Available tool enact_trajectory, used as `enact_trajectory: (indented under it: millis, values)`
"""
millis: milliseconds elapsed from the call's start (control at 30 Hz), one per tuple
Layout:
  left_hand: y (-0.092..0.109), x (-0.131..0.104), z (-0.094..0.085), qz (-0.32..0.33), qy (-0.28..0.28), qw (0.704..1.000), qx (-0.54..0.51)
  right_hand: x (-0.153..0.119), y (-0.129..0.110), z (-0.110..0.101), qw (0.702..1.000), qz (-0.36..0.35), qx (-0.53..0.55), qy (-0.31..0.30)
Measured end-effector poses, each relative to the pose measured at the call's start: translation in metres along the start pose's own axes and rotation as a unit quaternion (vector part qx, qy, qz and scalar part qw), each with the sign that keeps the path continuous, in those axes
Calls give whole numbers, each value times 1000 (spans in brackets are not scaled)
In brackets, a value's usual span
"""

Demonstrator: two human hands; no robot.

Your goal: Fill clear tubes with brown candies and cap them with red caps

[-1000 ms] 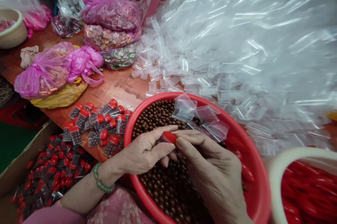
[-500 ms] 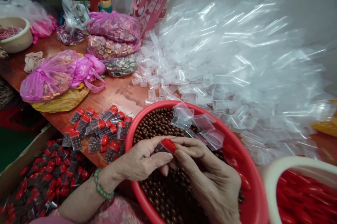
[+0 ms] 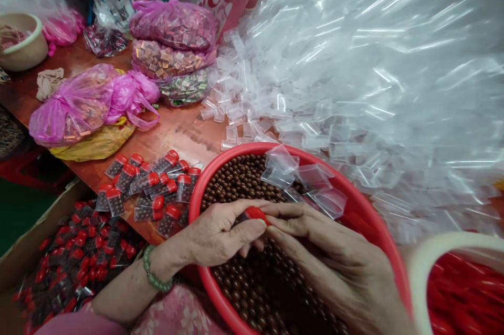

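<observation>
Your left hand [image 3: 220,232] hides most of the red-capped container [image 3: 256,215]; upper right, the clear containers [image 3: 354,67] blur; lower right, the white tub [image 3: 419,282] is cut off.

Balls [image 3: 232,180] in basin [image 3: 196,203]; capped cases [image 3: 144,184] left, tub [image 3: 419,282] right, open cases [image 3: 315,98] behind

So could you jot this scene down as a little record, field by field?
Left hand: grips a small red-capped container
Right hand: at its red cap
Below: red basin of brown balls, some clear containers inside
Table: filled red-capped packs left of the basin
Box: more such packs
Behind basin: heap of clear containers
Beside basin, right: pale tub of red pieces
</observation>
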State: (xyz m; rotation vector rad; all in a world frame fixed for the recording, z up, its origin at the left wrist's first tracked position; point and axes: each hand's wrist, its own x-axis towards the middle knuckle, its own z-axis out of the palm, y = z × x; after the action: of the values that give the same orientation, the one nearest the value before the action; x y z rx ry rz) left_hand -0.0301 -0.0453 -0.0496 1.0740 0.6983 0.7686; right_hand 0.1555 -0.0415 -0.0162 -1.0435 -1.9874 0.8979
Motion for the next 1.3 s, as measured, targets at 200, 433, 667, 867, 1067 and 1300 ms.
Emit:
enact_trajectory:
  millis: [200, 433, 667, 867, 1067, 1300]
  values:
    - [3, -1, 0, 6, 37, 999, -5, 3, -6, 0, 999, 20, 30, -27]
    - [2, 7, 2, -21, 76, 997, -22, 6, 1, 10, 930, 224, 271, 107]
    - [2, 6, 2, 2, 62, 998, -3, 4, 0, 25, 982, 81, 7, 168]
    - [8, 4, 1, -34, 66, 997, -28, 8, -2, 26, 947, -98, -303, 35]
    - [9, 7, 2, -60, 70, 995, -32, 10, 1, 34, 896, -106, -431, 26]
    - [6, 6, 3, -40, 47, 997, -55, 10, 2, 36, 899, -101, -424, 22]
